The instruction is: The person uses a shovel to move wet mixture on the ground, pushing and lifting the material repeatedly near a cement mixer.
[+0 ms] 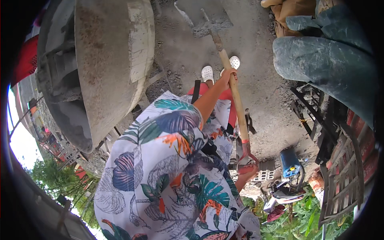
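A shovel [235,94] with a wooden shaft and a red D-shaped grip slants across in front of my body. My left hand [228,78] is wrapped round the middle of the shaft. At the near end, my right hand [249,171] is closed on the red grip. The grey, square-edged blade [204,17] is at the far end, partly cut off by the upper edge, with grey residue along its rim. I cannot tell whether the blade touches the ground. My white clogs [207,73] stand beside the shaft.
A large grey, crusted mixer drum [114,56] rises close on my left. Dark, dusty sheeting [316,60] bulges at the right, above slatted crates [344,172]. A blue container [289,163] and green plants [310,216] lie toward the lower right. Rough gritty ground [260,76] spreads between.
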`<state>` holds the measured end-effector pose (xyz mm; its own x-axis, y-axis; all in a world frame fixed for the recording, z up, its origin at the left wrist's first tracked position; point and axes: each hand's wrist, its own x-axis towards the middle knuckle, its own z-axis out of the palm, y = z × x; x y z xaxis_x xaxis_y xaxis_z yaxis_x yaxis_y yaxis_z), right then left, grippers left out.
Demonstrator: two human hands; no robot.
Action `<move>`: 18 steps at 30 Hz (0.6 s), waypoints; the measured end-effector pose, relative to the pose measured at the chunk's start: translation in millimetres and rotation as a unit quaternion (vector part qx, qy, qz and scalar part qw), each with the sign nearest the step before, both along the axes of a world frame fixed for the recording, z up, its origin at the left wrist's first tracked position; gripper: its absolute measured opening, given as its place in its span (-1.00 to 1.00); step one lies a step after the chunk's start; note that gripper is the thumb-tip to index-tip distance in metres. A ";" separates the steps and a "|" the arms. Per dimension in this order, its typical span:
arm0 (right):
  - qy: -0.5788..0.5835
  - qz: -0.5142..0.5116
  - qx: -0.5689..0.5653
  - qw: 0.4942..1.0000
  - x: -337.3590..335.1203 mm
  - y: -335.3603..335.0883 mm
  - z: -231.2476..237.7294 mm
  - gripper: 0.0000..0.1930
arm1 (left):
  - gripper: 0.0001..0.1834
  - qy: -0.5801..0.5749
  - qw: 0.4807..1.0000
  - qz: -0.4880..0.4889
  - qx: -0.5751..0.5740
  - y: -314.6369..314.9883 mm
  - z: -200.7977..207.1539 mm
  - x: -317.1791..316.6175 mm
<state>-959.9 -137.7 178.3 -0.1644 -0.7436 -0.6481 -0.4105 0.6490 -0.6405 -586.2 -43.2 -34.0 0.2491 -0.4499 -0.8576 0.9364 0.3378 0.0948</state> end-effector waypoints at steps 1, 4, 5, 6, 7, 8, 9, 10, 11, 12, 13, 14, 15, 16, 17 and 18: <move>0.033 0.008 -0.031 0.999 9.1 -7.8 3.4 -0.91 | -0.85 0.007 1.000 0.018 -0.009 -8.6 -26.2 -3.5; 0.038 0.032 -0.027 0.998 78.2 -18.3 -6.9 -0.94 | -0.87 0.060 0.995 0.047 0.060 2.5 -80.8 21.0; 0.052 0.047 -0.013 0.997 99.8 -33.7 -14.9 -0.94 | -0.85 0.080 0.994 0.065 0.048 -1.5 -101.6 24.5; 0.065 0.059 0.002 0.996 121.2 -47.5 -28.1 -0.95 | -0.83 0.099 0.991 0.081 0.036 -8.0 -125.5 31.2; 0.081 0.068 -0.010 0.994 137.9 -61.8 -43.7 -0.95 | -0.82 0.137 0.986 0.096 0.024 -14.1 -149.7 37.1; 0.090 0.076 -0.016 0.993 153.8 -74.5 -64.5 -0.95 | -0.81 0.144 0.982 0.115 0.050 -17.5 -174.4 46.6; 0.077 0.189 0.002 0.979 167.8 -92.7 -80.5 -0.94 | -0.80 0.129 0.982 0.128 0.054 -22.3 -196.0 56.8; 0.059 0.251 -0.014 0.966 186.6 -109.9 -92.6 -0.93 | -0.80 0.080 0.987 0.136 0.018 -21.5 -219.3 71.8; 0.043 0.308 -0.022 0.950 202.9 -124.5 -112.2 -0.92 | -0.80 0.106 0.978 0.179 -0.014 -13.9 -237.8 82.9; 0.036 0.366 -0.045 0.929 230.6 -134.4 -125.3 -0.88 | -0.81 0.123 0.971 0.206 0.007 -10.9 -251.3 88.2; 0.045 0.388 -0.021 0.920 256.0 -142.6 -132.4 -0.93 | -0.80 0.115 0.965 0.234 0.004 -9.9 -262.7 95.0; 0.015 0.358 -0.012 0.933 271.3 -150.4 -142.0 -0.96 | -0.90 0.128 0.947 0.286 -0.070 1.7 -274.1 98.5; -0.037 0.353 0.020 0.935 291.1 -167.5 -146.7 -0.97 | -0.94 0.086 0.957 0.271 -0.063 10.7 -295.4 116.1; -0.054 0.390 0.063 0.917 319.2 -173.8 -156.6 -0.93 | -0.97 0.036 0.966 0.251 -0.048 30.1 -309.6 134.1; -0.034 0.381 0.071 0.921 325.1 -192.1 -159.8 -0.90 | -0.97 0.053 0.966 0.249 -0.047 30.9 -312.7 129.3; -0.010 0.401 0.066 0.913 346.5 -191.0 -164.5 -0.87 | -0.96 0.091 0.968 0.235 0.018 35.1 -310.5 131.0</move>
